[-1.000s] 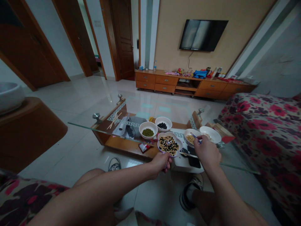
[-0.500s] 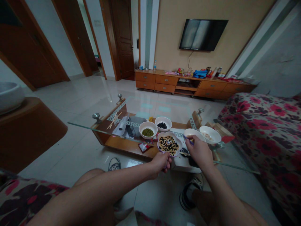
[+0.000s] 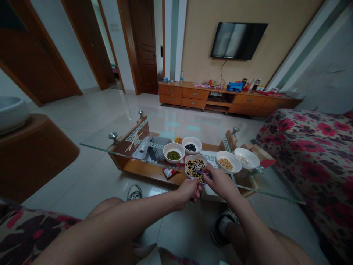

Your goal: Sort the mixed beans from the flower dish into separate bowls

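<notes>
Well, we grip a white, flower-shaped bowl (image 3: 188, 159) by its purple handle (image 3: 194, 194).
Our left hand (image 3: 188, 192) curls its fingers round that handle; our right hand's (image 3: 220, 182) fingers pinch a thin purple utensil (image 3: 199, 171) over the bowl's black-and-tan beans (image 3: 192, 169). Left of the bowl sits a round white bowl (image 3: 174, 146) of green beans (image 3: 173, 155).

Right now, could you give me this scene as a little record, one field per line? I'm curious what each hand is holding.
Left hand: grip closed on the handle of a flower-shaped bowl
Right hand: grip closed on a slim purple tool
Tool tip: at the bowl's mixed beans; touching or just above, unclear
Bean colours: dark and yellowish
White bowls: green-bean bowl, black-bean bowl, yellow-bean bowl, pale-bits bowl
Surface: glass table
Wall: television
</notes>
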Available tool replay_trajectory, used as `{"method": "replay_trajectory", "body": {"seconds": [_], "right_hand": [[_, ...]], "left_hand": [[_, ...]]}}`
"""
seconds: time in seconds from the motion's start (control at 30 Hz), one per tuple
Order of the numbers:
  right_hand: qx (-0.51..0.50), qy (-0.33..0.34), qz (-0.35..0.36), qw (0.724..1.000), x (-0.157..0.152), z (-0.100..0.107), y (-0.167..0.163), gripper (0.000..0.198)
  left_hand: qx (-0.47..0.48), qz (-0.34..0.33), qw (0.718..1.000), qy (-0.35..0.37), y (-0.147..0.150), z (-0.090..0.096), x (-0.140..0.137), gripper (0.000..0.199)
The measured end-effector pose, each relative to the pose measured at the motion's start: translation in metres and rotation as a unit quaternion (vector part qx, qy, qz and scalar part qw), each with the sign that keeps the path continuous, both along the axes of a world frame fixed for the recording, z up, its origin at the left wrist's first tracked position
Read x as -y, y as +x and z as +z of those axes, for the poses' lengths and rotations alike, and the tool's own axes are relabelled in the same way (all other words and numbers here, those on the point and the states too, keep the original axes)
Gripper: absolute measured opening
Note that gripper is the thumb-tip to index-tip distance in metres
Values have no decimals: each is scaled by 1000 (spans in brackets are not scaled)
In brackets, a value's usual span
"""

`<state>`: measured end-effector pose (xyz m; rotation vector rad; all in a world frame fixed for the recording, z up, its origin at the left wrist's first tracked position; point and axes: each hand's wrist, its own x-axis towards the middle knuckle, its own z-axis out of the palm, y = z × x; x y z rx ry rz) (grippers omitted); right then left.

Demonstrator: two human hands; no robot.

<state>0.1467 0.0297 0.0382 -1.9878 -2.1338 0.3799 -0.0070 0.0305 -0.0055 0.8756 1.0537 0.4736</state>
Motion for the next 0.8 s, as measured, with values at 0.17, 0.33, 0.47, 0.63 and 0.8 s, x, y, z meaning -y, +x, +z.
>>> {"method": "replay_trajectory", "body": {"seconds": [0.17,0.33,0.47,0.63,0.8], "right_hand": [[3,-7,14,1000,-2,-4,-5,22],[16,-12,18,1000,-3,-5,-7,22],[26,-12,21,999,-3,-5,-6,23],[31,-15,26,999,-4,-6,-6,23],[38,-16,33,999,-2,-4,-8,24]], "left_hand": [[1,0,1000,-1,1,-1,0,37],[-3,0,1000,-2,1,-1,0,39],[-3,1,1000,-2,2,-2,0,38],[0,0,1000,-1,1,-1,0,36],[0,-1,1000,-2,0,1,0,36]]}}
